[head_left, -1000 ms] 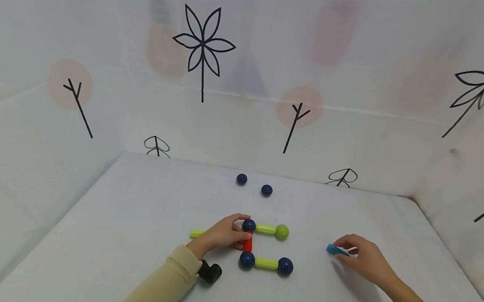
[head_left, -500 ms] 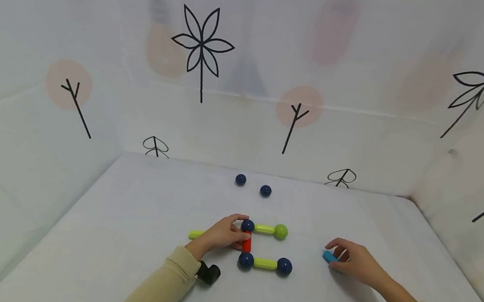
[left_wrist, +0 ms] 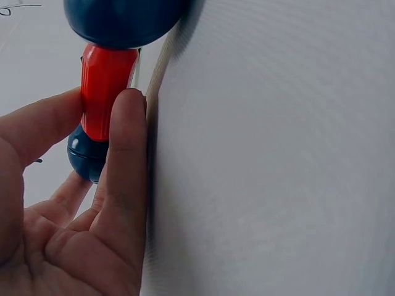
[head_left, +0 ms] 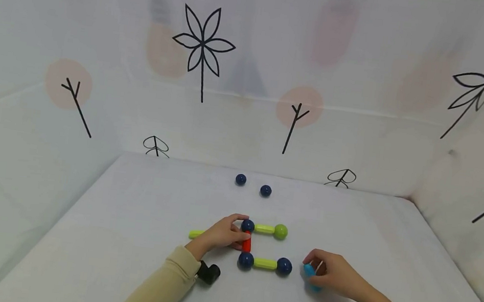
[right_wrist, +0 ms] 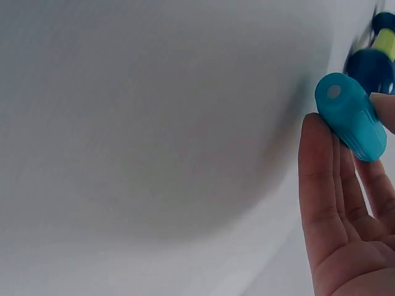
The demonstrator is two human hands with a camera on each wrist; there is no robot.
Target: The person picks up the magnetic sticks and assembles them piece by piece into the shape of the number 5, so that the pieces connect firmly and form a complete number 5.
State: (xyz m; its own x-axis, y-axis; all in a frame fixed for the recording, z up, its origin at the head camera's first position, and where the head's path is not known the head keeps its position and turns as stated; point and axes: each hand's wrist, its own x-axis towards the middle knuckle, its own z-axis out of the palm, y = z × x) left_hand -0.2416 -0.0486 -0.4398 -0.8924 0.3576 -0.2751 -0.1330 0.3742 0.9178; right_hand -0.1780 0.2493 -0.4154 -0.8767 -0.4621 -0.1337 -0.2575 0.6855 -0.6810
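Observation:
My left hand (head_left: pixel 223 232) pinches the red magnetic rod (head_left: pixel 247 243) between thumb and fingers. That rod joins a far navy ball (head_left: pixel 248 226) and a near navy ball (head_left: pixel 245 260). From the far ball a yellow-green rod (head_left: pixel 265 229) runs to a green ball (head_left: pixel 281 231). A second yellow-green rod (head_left: pixel 265 263) links the near ball to another navy ball (head_left: pixel 284 266). Just right of this shape, my right hand (head_left: pixel 339 277) holds a light-blue magnetic rod (right_wrist: pixel 352 117) by thumb and fingers. Its round end, with a grey metal dot, shows in the right wrist view.
Two loose navy balls, a left one (head_left: pixel 241 179) and a right one (head_left: pixel 266 191), lie toward the back of the white table (head_left: pixel 153 196). Partly behind my left wrist lies a yellow-green rod (head_left: pixel 196 234). White printed cloth walls (head_left: pixel 243 136) enclose the back and sides.
My right hand has moved left and nearer with the light-blue rod, which has turned from nearly crosswise to pointing more toward me. The left hand and the joined pieces stay put.

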